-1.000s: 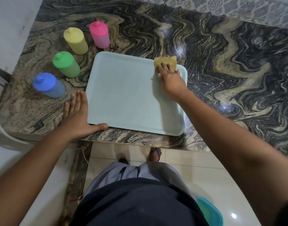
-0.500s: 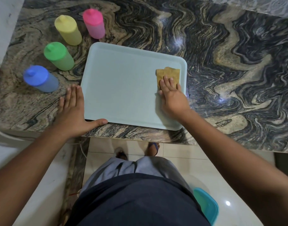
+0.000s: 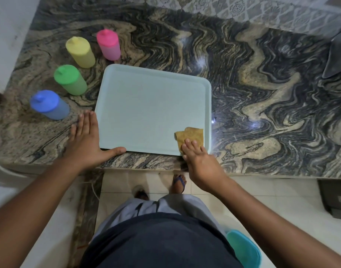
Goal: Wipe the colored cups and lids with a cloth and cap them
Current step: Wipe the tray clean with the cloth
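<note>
Capped cups stand in an arc left of a pale blue tray (image 3: pixel 146 105): a blue cup (image 3: pixel 50 105) nearest, a green cup (image 3: pixel 70 79), a yellow cup (image 3: pixel 80 52) and a pink cup (image 3: pixel 108 45) farthest. A folded tan cloth (image 3: pixel 191 136) lies in the tray's near right corner. My right hand (image 3: pixel 200 163) presses its straight fingers on the cloth's near edge. My left hand (image 3: pixel 86 140) lies flat on the counter against the tray's near left corner, thumb along the front rim.
The marbled stone counter (image 3: pixel 262 105) extends right of the tray, with a dark object (image 3: pixel 337 55) at its far right. The counter's front edge runs just below the tray. A teal container (image 3: pixel 245 248) sits on the floor by my legs.
My right hand has dragged the cloth along the tray's right side, from the far right corner to the near right corner. My left hand has stayed at the tray's near left corner.
</note>
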`<act>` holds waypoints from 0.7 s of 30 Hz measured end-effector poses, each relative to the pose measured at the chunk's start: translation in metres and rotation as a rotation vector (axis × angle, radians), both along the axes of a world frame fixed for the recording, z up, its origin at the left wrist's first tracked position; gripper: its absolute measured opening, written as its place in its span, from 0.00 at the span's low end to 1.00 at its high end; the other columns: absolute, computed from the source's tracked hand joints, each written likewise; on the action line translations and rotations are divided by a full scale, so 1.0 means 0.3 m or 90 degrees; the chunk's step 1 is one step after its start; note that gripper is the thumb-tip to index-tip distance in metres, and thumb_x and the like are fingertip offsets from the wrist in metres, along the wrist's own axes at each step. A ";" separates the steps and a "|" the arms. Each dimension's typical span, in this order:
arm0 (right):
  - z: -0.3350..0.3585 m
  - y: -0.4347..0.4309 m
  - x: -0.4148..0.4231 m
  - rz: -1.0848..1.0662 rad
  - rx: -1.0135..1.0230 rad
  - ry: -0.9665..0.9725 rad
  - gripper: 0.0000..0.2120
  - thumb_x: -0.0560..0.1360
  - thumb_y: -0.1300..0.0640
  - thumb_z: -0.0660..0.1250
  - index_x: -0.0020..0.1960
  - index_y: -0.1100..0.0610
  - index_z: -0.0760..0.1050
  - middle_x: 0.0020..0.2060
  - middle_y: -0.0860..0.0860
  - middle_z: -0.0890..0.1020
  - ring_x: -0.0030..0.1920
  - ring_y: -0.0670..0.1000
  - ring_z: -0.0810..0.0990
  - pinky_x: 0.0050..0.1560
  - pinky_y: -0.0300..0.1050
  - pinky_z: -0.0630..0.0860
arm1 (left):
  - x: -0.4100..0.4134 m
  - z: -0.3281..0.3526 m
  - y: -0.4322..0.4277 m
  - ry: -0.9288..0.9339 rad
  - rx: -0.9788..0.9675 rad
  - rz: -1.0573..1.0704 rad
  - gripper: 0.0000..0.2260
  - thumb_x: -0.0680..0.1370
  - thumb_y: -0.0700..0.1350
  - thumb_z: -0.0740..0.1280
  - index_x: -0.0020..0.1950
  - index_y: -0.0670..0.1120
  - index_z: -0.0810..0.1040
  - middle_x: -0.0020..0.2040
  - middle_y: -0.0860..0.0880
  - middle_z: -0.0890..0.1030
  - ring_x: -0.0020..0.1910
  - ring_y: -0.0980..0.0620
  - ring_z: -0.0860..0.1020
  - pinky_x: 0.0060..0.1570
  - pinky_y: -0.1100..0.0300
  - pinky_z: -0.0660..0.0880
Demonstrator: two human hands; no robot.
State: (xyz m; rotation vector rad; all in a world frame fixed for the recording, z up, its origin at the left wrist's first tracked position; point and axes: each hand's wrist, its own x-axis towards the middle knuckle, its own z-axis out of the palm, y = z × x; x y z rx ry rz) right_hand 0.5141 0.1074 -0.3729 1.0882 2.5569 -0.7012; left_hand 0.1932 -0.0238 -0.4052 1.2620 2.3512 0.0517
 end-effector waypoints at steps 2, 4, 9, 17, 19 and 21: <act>0.004 -0.019 0.011 -0.003 0.002 0.010 0.24 0.87 0.54 0.49 0.81 0.59 0.61 0.81 0.56 0.59 0.82 0.59 0.56 0.80 0.50 0.54 | 0.000 0.001 0.001 0.000 -0.004 -0.001 0.68 0.56 0.87 0.51 0.80 0.46 0.30 0.82 0.46 0.33 0.80 0.48 0.33 0.79 0.44 0.39; -0.001 -0.034 0.021 -0.010 0.004 0.019 0.23 0.86 0.54 0.50 0.80 0.58 0.64 0.80 0.56 0.62 0.81 0.59 0.59 0.79 0.52 0.58 | -0.002 0.002 0.001 -0.001 -0.006 -0.004 0.68 0.56 0.87 0.51 0.80 0.46 0.30 0.82 0.46 0.33 0.80 0.47 0.33 0.79 0.44 0.39; 0.004 -0.086 0.012 -0.026 -0.007 0.056 0.27 0.82 0.51 0.47 0.76 0.60 0.69 0.76 0.59 0.70 0.78 0.61 0.65 0.79 0.53 0.59 | -0.006 0.000 0.001 0.003 -0.008 -0.010 0.68 0.56 0.88 0.51 0.80 0.46 0.30 0.82 0.46 0.33 0.81 0.47 0.34 0.80 0.43 0.41; -0.025 -0.126 -0.134 0.033 -0.003 0.155 0.25 0.83 0.48 0.47 0.68 0.58 0.75 0.63 0.56 0.80 0.60 0.62 0.79 0.57 0.58 0.77 | -0.009 -0.001 0.001 0.007 -0.009 -0.001 0.68 0.56 0.87 0.51 0.80 0.46 0.31 0.82 0.46 0.33 0.81 0.47 0.34 0.80 0.44 0.41; -0.024 -0.125 -0.189 0.049 -0.014 0.179 0.20 0.84 0.50 0.51 0.66 0.55 0.75 0.63 0.53 0.80 0.57 0.62 0.80 0.52 0.57 0.78 | -0.011 -0.005 0.003 0.006 -0.007 0.000 0.68 0.56 0.87 0.51 0.80 0.46 0.31 0.82 0.47 0.33 0.81 0.47 0.34 0.80 0.43 0.41; -0.020 -0.126 -0.247 0.076 -0.023 0.206 0.18 0.84 0.50 0.53 0.66 0.54 0.76 0.62 0.53 0.81 0.55 0.63 0.81 0.50 0.57 0.78 | -0.010 -0.007 0.005 0.004 -0.004 0.001 0.68 0.56 0.87 0.52 0.80 0.46 0.31 0.82 0.46 0.34 0.81 0.47 0.34 0.80 0.43 0.41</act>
